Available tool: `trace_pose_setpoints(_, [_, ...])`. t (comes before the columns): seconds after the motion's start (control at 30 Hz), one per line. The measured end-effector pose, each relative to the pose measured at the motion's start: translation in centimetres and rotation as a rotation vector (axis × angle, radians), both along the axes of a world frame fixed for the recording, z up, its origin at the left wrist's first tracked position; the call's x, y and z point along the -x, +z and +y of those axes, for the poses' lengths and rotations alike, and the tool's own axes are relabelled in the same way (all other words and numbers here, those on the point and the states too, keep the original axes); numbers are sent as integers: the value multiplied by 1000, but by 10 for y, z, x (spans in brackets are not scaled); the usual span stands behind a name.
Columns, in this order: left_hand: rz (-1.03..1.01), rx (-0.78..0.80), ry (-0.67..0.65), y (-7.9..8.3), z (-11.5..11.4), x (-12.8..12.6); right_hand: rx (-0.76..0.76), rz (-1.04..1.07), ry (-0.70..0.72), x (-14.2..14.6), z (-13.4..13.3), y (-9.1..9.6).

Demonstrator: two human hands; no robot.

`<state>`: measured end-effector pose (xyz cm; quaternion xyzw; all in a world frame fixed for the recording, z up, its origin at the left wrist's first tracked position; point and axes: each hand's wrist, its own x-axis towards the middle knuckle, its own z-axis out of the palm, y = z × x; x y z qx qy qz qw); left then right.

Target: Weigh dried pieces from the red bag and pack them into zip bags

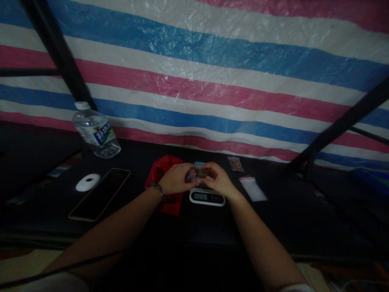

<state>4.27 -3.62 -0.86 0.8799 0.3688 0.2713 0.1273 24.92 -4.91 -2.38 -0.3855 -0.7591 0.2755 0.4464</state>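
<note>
My left hand [175, 178] and my right hand [218, 178] meet over a small white digital scale [207, 197] on the dark table. Both hands pinch a small clear plastic bag [197, 174] with something brownish inside, held just above the scale. A beaded bracelet sits on my left wrist. A red plastic bag [165, 170] lies under and behind my left hand. Right of my right hand lie an empty small zip bag [253, 188] and, farther back, a small bag with brown contents [235, 164].
A clear water bottle [95, 132] stands at the back left. A white oval object [88, 182] and a dark phone [100, 194] lie left of the red bag. A striped red, white and blue tarp [212, 69] hangs behind the table. Black frame bars [60, 52] cross both sides.
</note>
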Motion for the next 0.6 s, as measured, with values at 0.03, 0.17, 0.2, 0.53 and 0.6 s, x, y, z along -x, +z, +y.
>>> trace_pose_setpoints(0.03, [1,-1,-2,0,0,0,-50,-34,2,0,-1,3])
trace_pose_setpoints(0.17, [-8,-11,-17,-2,1,-1,-95,-42,3,1,-5,8])
trace_pose_setpoints(0.2, [-10,-9,-24,-2,1,0,-69,-16,1,2,-5,7])
trace_pose_setpoints(0.53, [-60,45,-19,0,-2,1,7,144,-3,4,-6,-1])
trace_pose_setpoints(0.6, [-100,53,-7,-1,-2,2,-48,69,-37,3,-6,0])
